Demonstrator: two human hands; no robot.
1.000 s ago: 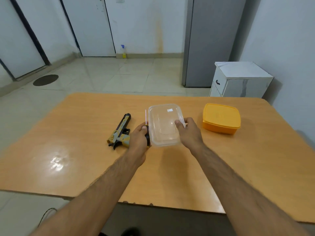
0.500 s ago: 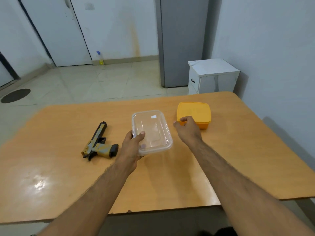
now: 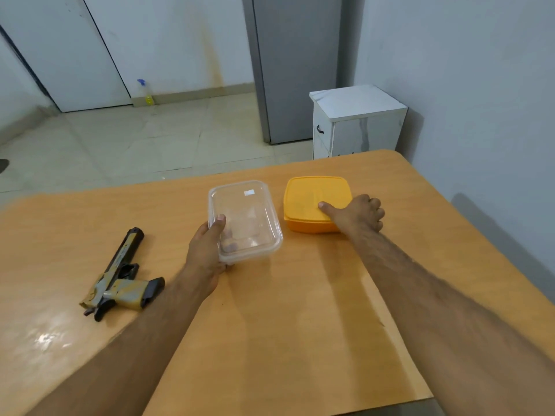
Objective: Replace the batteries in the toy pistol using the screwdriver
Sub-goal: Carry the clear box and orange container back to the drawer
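Note:
The toy pistol (image 3: 121,274), tan and black, lies on the wooden table (image 3: 285,310) at the left, barrel pointing away. My left hand (image 3: 207,250) grips the near left corner of a clear plastic box (image 3: 249,211), thumb on its top. My right hand (image 3: 357,216) holds the near right corner of a closed orange box (image 3: 312,193), thumb lying on the lid and fingers curled round its side. No screwdriver and no batteries are visible.
A white cabinet (image 3: 357,121) stands beyond the table's far right corner, against the wall. A grey fridge (image 3: 294,64) is behind it. A spray bottle (image 3: 146,91) stands on the tiled floor by the far wall.
My right hand has let go of the clear box and moved right onto the orange box. My left hand keeps the clear box. My view has swung to the right.

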